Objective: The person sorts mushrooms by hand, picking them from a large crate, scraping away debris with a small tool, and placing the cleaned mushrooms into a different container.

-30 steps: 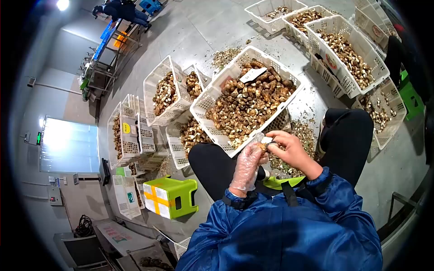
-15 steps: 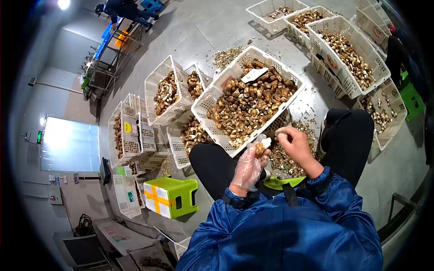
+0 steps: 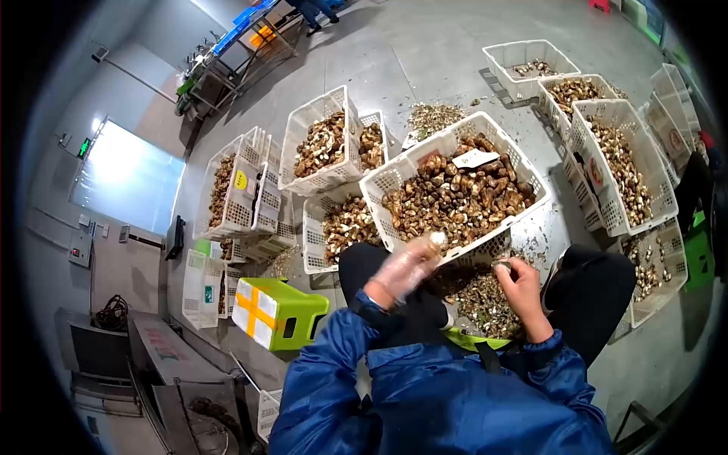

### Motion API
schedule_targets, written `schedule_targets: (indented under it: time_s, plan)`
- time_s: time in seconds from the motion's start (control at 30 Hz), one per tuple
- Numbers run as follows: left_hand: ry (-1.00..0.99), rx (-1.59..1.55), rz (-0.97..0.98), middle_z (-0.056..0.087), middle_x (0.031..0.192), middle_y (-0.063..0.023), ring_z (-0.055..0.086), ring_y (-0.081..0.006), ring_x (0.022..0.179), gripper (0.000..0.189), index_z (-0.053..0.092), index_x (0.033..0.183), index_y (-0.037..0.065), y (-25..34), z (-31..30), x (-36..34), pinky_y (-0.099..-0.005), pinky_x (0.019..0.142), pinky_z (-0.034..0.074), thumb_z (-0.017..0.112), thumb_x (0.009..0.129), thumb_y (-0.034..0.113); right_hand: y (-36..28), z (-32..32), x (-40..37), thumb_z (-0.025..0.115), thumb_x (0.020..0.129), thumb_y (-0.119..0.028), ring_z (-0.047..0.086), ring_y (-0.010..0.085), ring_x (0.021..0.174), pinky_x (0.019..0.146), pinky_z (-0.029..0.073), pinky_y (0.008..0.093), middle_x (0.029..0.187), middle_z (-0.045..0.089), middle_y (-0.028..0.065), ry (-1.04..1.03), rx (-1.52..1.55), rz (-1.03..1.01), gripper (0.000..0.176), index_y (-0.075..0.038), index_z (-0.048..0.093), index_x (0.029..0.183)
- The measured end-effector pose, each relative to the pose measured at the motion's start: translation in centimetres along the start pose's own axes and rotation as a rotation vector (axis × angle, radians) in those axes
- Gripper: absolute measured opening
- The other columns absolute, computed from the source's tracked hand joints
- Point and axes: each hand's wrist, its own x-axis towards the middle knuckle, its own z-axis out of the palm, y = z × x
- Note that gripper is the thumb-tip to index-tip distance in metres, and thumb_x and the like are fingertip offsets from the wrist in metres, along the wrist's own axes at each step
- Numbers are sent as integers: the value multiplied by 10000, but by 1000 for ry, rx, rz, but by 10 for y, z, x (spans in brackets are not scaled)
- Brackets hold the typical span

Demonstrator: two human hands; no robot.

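My left hand (image 3: 409, 269), in a clear plastic glove and slightly blurred, is closed around a mushroom (image 3: 437, 238) whose pale end shows above the fingers. It is at the near edge of a white plastic crate (image 3: 385, 221) full of brown mushrooms (image 3: 447, 201), with a white card (image 3: 475, 158) lying on them. Bare and lower to the right, my right hand (image 3: 523, 290) has thumb and fingertips pinched together. A small dark thing shows at its fingertips, too little visible to name. Below both hands, a heap of mushroom trimmings (image 3: 489, 303) covers the floor between my legs.
More mushroom crates stand to the left (image 3: 292, 182) and to the right (image 3: 616, 216). Nearby on the left is a green stool (image 3: 303, 307) beside a white box with yellow tape (image 3: 255, 312). Another person's legs (image 3: 312, 11) show by a metal table (image 3: 227, 72) at the back.
My left hand has moved left, away from my right hand, carrying the mushroom to the crate's near edge. My right hand stays pinched. The whole view has shifted, with the crates now lower and further right.
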Motion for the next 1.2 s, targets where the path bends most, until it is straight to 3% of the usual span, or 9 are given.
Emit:
schedule_targets:
  time_s: [0.17, 0.23, 0.43, 0.63, 0.7, 0.97, 1.03, 1.07, 1.2]
  plan:
    - [-208, -257, 606, 566, 1218, -209, 640, -218, 999, 441, 471, 1334, -68, 164, -12, 16, -214, 770, 619, 621, 983, 153, -4, 4, 1, 674, 908, -132, 503, 68, 603, 549, 408, 267, 655, 584, 23, -24, -42, 1, 151, 14, 676, 874]
    - [303, -68, 851, 600, 1080, -140, 638, -214, 936, 332, 522, 1210, -56, 181, -11, 31, -266, 842, 605, 625, 989, 169, -8, 6, 3, 676, 907, -129, 510, 72, 611, 557, 417, 267, 661, 590, 24, -28, -39, 20, 148, 13, 672, 865]
    - [448, 960, 332, 595, 725, -13, 578, -124, 659, 123, 669, 899, 91, 141, -72, 120, -283, 603, 464, 633, 913, 208, 17, 10, 7, 691, 894, -128, 545, 99, 621, 577, 437, 280, 688, 617, 51, -59, -27, 99, 139, 11, 694, 898]
    - [613, 1466, 382, 713, 846, -193, 685, -330, 726, 302, 735, 924, 55, 103, -64, 188, -396, 728, 551, 571, 910, 307, 16, 11, 14, 675, 900, -172, 570, 152, 619, 589, 456, 323, 689, 622, 116, -99, -166, 96, 188, 10, 704, 936]
    - [598, 2195, 547, 719, 844, -187, 708, -364, 804, 256, 752, 903, 66, 95, -100, 225, -428, 762, 565, 599, 882, 271, 19, 11, 12, 680, 900, -194, 577, 177, 620, 601, 465, 346, 693, 616, 140, -93, -198, 110, 212, 11, 701, 949]
    - [934, 1571, 201, 728, 966, -223, 712, -352, 956, 282, 753, 982, -7, 95, -102, 260, -442, 850, 570, 626, 893, 229, 59, 17, 20, 688, 904, -157, 451, 43, 562, 511, 382, 265, 601, 527, -24, -81, -70, 211, 224, 3, 622, 762]
    - [625, 2282, 66, 729, 974, -215, 713, -344, 972, 271, 755, 1006, 11, 98, -96, 251, -434, 861, 568, 609, 904, 215, 63, 14, 24, 685, 913, -167, 445, 29, 571, 510, 374, 259, 600, 543, -23, -143, -144, 236, 241, 1, 616, 755]
    - [918, 1548, 230, 708, 1050, -231, 687, -365, 1025, 283, 748, 1005, 2, 95, -87, 243, -451, 902, 538, 546, 908, 175, 51, 17, 25, 684, 913, -163, 444, 30, 571, 510, 370, 257, 602, 538, -29, -133, -185, 222, 241, 1, 611, 753]
    - [403, 2261, 197, 716, 1026, -215, 686, -379, 1011, 304, 756, 986, 22, 103, -136, 266, -471, 909, 530, 558, 882, 227, 51, 26, 24, 681, 914, -147, 437, 29, 580, 512, 358, 254, 598, 491, -38, -140, -154, 202, 283, -7, 543, 712]
